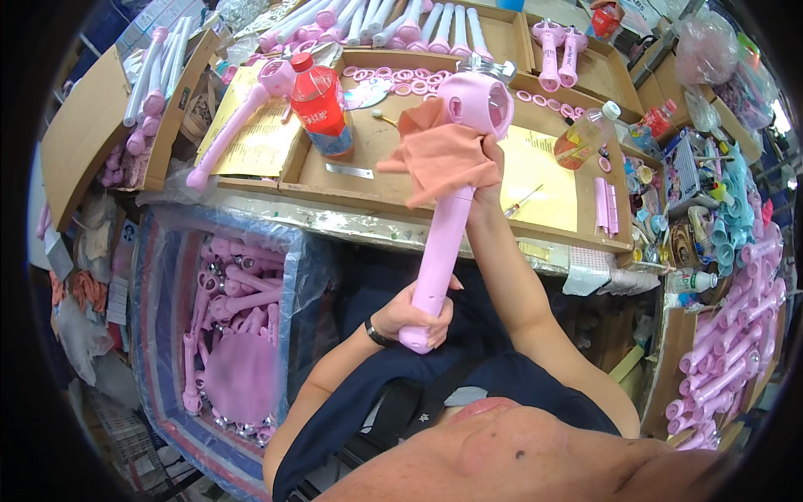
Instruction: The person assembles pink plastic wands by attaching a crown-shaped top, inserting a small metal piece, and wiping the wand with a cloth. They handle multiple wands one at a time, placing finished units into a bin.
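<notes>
A long pink plastic wand (443, 243) with a hollow round head and a shiny clear or metallic part on top is held tilted in front of my body. My left hand (411, 316) wraps round the lower end of its handle. Higher up, below the head, my right hand (488, 174) grips the wand together with an orange cloth (443, 155). The cloth drapes over the neck and hides part of it. Most of my right fingers are behind the cloth and wand.
A shallow cardboard tray (389, 188) holds pink rings (410, 88), a red-labelled bottle (319, 109), a clear bottle (585, 138) and a screwdriver (524, 201). Another pink wand (238, 130) lies left. A lined bin (288, 276) of pink wands stands lower left; pink tubes (736, 351) are stacked right.
</notes>
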### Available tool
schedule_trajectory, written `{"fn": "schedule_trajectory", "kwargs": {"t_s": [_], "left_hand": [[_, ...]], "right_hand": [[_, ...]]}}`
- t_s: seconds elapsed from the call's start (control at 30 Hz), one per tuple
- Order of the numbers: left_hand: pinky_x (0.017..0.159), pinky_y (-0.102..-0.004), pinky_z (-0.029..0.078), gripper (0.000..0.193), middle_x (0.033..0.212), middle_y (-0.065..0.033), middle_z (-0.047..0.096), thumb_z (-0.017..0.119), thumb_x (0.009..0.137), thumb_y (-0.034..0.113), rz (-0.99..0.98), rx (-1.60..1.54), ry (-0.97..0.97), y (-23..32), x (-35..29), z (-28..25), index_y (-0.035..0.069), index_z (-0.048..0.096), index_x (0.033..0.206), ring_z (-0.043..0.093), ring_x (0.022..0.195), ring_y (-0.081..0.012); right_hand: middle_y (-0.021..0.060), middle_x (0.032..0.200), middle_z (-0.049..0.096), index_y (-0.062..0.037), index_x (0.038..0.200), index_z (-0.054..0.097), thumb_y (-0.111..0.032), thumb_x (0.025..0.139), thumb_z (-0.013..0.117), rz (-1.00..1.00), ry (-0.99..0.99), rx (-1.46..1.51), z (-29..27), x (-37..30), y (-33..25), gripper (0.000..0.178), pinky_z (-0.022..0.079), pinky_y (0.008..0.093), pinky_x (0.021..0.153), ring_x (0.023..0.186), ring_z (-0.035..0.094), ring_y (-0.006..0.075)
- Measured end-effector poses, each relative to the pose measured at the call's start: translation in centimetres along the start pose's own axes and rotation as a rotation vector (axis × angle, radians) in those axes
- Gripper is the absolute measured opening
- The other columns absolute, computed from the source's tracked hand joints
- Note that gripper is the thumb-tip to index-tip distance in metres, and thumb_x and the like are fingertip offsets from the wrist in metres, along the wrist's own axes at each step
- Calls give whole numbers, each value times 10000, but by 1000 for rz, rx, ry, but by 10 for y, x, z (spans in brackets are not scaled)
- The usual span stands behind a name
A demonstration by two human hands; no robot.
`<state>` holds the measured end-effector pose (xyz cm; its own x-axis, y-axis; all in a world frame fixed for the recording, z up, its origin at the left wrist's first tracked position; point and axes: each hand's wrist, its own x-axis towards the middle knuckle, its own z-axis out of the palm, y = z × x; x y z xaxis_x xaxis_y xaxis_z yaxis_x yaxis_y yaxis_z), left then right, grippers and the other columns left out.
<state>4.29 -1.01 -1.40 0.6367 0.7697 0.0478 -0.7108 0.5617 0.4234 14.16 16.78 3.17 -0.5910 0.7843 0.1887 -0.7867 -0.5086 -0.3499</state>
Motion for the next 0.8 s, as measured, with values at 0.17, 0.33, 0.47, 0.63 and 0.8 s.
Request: {"fn": "schedule_trajectory", "kwargs": {"t_s": [0.17,0.33,0.47,0.63,0.8], "left_hand": [[574,-255,497,568,827,-66,562,696,800,151,132,835,544,22,4,-5,-5,377,1243,577,637,-105],[811,-316,491,378,1042,-123,592,513,950,217,368,428,673,14,8,-8,-15,423,1235,611,869,-180],[999,-348,368,410,1241,-119,462,365,995,321,1061,506,786,4,24,-19,13,393,1264,466,1148,-186],[1045,-347,289,487,1272,-129,417,383,994,321,1041,524,831,8,21,-28,18,261,1355,403,1194,-213],[1106,-379,180,734,1416,-172,339,533,931,379,1009,1022,742,68,6,-22,6,140,1427,283,1343,-259]], "right_hand": [[167,1010,622,57,1184,489,-368,913,521,83,101,-518,-1,-11,2,505,547,423,672,792,604,203],[188,982,646,52,1164,519,-249,902,543,-23,151,-424,7,-8,-8,400,522,266,704,823,627,174],[110,1023,621,-31,983,555,-191,834,618,113,276,-517,30,-32,43,228,500,279,743,883,604,152],[25,989,605,-30,1059,572,-150,794,696,207,268,-761,5,-81,78,316,453,261,808,912,554,95],[50,916,622,-10,1017,564,-98,743,639,178,170,-1189,-22,-101,44,297,478,271,751,816,589,114]]}}
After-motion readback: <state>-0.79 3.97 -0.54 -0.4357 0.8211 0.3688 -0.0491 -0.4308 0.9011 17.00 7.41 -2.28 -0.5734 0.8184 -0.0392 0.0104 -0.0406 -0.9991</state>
